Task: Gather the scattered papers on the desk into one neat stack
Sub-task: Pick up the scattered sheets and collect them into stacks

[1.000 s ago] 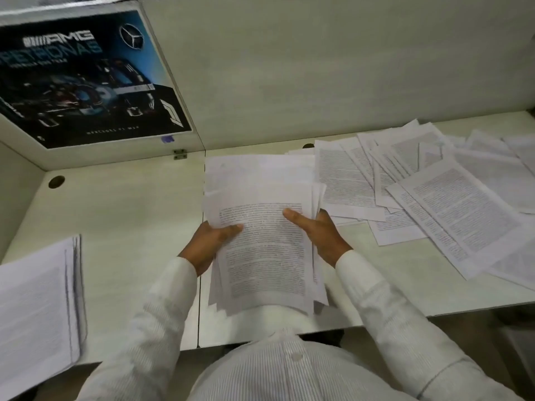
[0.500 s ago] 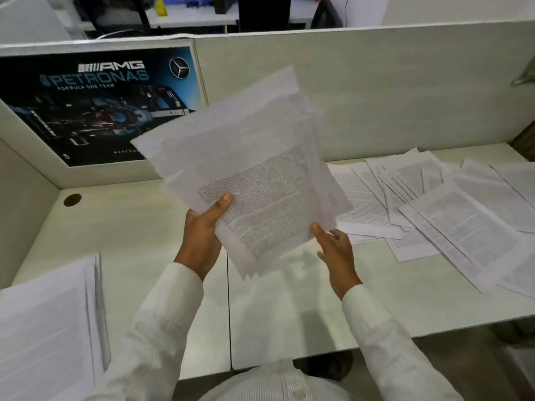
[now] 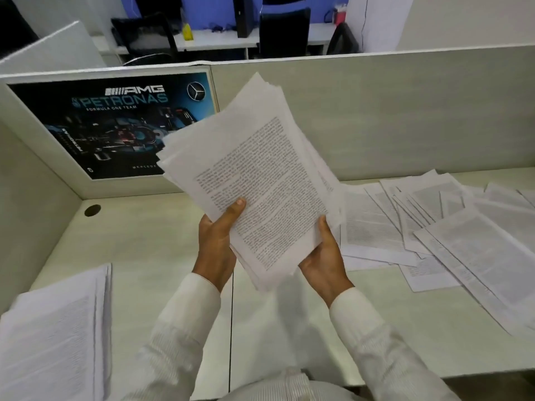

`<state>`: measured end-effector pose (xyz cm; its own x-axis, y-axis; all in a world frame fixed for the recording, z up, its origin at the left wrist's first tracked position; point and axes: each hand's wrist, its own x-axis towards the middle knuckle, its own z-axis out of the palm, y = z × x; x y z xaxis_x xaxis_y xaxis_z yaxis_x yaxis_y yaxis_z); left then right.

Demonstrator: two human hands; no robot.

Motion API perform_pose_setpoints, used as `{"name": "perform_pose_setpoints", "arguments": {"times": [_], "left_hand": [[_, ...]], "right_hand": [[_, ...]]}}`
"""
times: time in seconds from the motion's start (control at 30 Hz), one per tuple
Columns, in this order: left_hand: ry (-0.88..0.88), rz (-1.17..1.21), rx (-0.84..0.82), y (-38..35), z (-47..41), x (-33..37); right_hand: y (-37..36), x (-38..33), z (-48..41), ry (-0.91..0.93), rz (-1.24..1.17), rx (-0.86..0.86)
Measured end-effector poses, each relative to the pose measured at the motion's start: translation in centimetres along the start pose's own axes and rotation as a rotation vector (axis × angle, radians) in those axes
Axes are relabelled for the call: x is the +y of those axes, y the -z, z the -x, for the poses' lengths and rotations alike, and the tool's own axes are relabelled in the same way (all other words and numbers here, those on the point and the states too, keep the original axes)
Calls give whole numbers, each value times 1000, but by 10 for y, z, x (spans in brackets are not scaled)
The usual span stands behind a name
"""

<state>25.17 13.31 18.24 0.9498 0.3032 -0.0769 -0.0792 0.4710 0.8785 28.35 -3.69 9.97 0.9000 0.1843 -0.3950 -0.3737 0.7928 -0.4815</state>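
Nearest to me, below the hands, two white sleeves (image 3: 185,328) reach up over the pale worktop (image 3: 144,250), and a dark seam (image 3: 231,328) in it runs between them. Down and to the left of the left hand a stack (image 3: 52,337) of printed sheets lies flat on the worktop, its edges fairly even, partly cut off by the frame.

I see the left hand (image 3: 215,241) gripping a bundle (image 3: 260,180) of printed sheets at its lower left edge. Its thumb (image 3: 236,206) is laid across the top page and its fingers are hidden behind the paper. The right hand (image 3: 324,261) holds the bundle's lower right corner, thumb up along the edge, fingers curled underneath out of my sight. The bundle is lifted clear of the worktop and held slantwise. Its sheets are not squared: their edges show in steps along the upper left side.

To the right of the right hand, loose papers (image 3: 448,227) lie flat on the worktop, overlapping at many angles and running out to the frame edge.

Left of the left hand and further back I make out a round hole (image 3: 92,210) in the worktop. Beyond both hands a pale partition (image 3: 376,111) stands along the back. A dark poster (image 3: 115,125) lettered AMG Petronas is fixed to its left section, and the bundle's upper left corner covers part of it. Past the partition, dark chairs (image 3: 285,30) show, blurred.
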Motion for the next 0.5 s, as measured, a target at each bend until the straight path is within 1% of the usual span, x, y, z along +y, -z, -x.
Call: {"name": "perform_pose_setpoints", "arguments": {"times": [0.07, 0.17, 0.23, 0.33, 0.4, 0.43, 0.5], "left_hand": [[-13, -48, -1, -8, -1, -6], [-56, -355, 91, -12, -5, -27], [-58, -456, 154, -9, -8, -40], [-13, -475, 246, 2, -8, -45], [27, -520, 258, 12, -4, -42], [57, -539, 251, 16, -1, -40], [144, -530, 227, 23, 6, -36]], "right_hand": [[-2, -6, -9, 15, -43, 2], [1, -16, -19, 0, 64, 11], [11, -24, -21, -12, 199, 64], [30, -40, -23, 18, 389, 172], [43, -54, -24, 67, 583, 230], [50, -62, -25, 89, 710, 231], [60, -75, -27, 85, 919, 126]]}}
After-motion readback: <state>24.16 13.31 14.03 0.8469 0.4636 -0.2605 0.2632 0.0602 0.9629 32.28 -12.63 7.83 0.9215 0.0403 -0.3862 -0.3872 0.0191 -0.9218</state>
